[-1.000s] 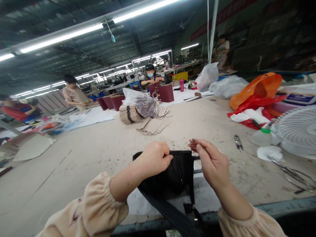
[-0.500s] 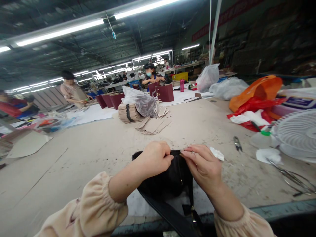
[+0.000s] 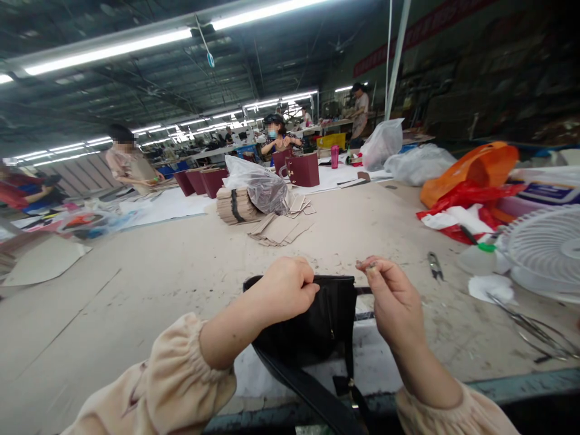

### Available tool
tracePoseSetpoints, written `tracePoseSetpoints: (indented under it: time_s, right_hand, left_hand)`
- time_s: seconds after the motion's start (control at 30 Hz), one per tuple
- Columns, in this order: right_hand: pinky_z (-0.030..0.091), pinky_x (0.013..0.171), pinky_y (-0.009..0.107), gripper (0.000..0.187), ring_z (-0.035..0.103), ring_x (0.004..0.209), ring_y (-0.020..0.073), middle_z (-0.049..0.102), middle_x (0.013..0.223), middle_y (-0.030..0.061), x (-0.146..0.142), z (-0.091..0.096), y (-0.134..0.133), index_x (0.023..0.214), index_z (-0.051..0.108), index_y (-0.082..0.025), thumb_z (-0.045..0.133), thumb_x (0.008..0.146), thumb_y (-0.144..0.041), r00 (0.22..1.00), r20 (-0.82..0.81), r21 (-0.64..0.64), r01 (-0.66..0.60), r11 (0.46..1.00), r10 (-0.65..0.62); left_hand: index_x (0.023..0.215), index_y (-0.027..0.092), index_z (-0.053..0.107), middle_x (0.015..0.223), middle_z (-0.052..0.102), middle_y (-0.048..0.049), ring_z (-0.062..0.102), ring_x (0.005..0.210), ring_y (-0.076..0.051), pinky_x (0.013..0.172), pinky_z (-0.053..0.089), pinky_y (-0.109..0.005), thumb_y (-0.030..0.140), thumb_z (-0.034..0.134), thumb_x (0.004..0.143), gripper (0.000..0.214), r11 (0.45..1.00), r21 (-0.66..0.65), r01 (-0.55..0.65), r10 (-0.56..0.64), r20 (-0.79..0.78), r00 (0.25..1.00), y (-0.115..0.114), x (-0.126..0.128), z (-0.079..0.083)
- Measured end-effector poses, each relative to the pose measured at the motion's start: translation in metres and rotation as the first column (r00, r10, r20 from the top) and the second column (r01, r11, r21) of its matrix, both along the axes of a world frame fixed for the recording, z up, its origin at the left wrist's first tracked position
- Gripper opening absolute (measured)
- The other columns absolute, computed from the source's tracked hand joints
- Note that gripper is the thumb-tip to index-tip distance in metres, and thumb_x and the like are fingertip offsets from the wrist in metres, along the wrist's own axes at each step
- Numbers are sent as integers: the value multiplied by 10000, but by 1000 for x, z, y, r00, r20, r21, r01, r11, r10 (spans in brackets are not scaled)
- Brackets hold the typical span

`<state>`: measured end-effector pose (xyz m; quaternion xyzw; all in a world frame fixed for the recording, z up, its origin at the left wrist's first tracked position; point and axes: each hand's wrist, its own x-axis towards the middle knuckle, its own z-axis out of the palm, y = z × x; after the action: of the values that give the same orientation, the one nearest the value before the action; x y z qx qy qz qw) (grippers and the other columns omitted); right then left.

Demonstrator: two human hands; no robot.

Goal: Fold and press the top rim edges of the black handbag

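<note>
Bag (image 3: 338, 309), one, left hand (image 3: 287, 291) gripping its rim, right hand (image 3: 397, 299) pinched nearby, any held item unclear

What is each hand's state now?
Left hand: closed, holding the bag at its top edge.
Right hand: pinched closed, off the bag; whether holding something cannot be told.
</note>
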<state>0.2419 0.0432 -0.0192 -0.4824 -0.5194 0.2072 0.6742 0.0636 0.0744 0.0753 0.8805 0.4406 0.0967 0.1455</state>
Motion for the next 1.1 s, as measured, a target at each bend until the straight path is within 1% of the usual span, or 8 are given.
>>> tracePoseSetpoints:
  time_s: [0.13, 0.2, 0.27, 0.4, 0.57, 0.73, 0.87, 1.1]
  right_hand:
    - [440, 743, 303, 304, 580, 766, 170, 595, 681, 21, 12, 1, -2, 677, 553, -206, 423, 893, -376, 979, 169, -106, 135, 985, -116]
    - [453, 715, 297, 277, 583, 722, 162, 598, 676, 17, 14, 0, -1, 690, 556, -206, 457, 876, -386, 969, 211, -98, 150, 984, -127]
    - [480, 739, 308, 170, 602, 757, 163, 628, 770, 21, 13, -2, 0, 846, 570, -209, 539, 832, -376, 975, 210, -62, 89, 994, -74]
    - [494, 854, 375, 398, 627, 901, 195, 672, 960, 59, 7, -4, 3, 1128, 547, -206, 629, 768, -354, 940, 325, -31, -102, 994, 107]
    - [537, 795, 356, 210, 653, 888, 211, 710, 948, 45, 1, -1, 4, 952, 695, -240, 613, 783, -334, 914, 389, -40, -112, 993, 119]
    - [538, 786, 353, 123, 663, 836, 207, 720, 832, 18, 2, 3, 3, 818, 717, -251, 633, 768, -327, 916, 384, -75, -99, 992, 121]
    - [481, 907, 413, 107, 666, 791, 197, 707, 750, -2, 0, 6, 2, 775, 699, -251, 608, 790, -306, 889, 453, 10, -81, 997, 68]
    - [497, 868, 385, 104, 664, 797, 205, 696, 733, 2, -1, 2, 3, 766, 670, -240, 582, 806, -280, 866, 500, 91, -30, 995, -20]
  left_hand:
    - [511, 156, 508, 689, 579, -7, 524, 645, -115, 618, 413, -220, 195, 546, 740, 235, 1000, -15, 12, -12, 11, 1000, 1, -1, 0]
    - [508, 157, 503, 680, 572, -5, 520, 640, -113, 611, 410, -219, 200, 542, 742, 241, 1000, -12, 25, -25, 14, 1000, 1, -1, 0]
    - [508, 158, 501, 667, 563, -2, 515, 631, -112, 605, 407, -219, 204, 542, 740, 240, 1000, -11, 28, -28, 15, 1000, 1, -1, 0]
    - [516, 157, 495, 658, 551, 5, 501, 610, -107, 588, 395, -221, 203, 546, 738, 232, 999, -34, -3, 3, 5, 1000, 0, -1, 2]
    - [518, 153, 483, 638, 526, 10, 489, 607, -103, 574, 379, -217, 199, 547, 746, 241, 999, -40, -7, 7, -5, 1000, 0, 0, 2]
    - [534, 152, 521, 659, 556, 4, 507, 619, -105, 596, 394, -217, 202, 551, 750, 224, 1000, -22, -13, 13, -3, 1000, 2, -1, -1]
    - [544, 148, 558, 706, 608, -6, 529, 631, -109, 601, 405, -219, 233, 591, 740, 216, 998, -44, -41, 41, -3, 999, 2, -2, 0]
    - [639, 164, 648, 692, 633, -5, 551, 645, -121, 620, 427, -226, 322, 586, 779, 219, 998, -63, -25, 24, -18, 1000, 5, -16, 4]
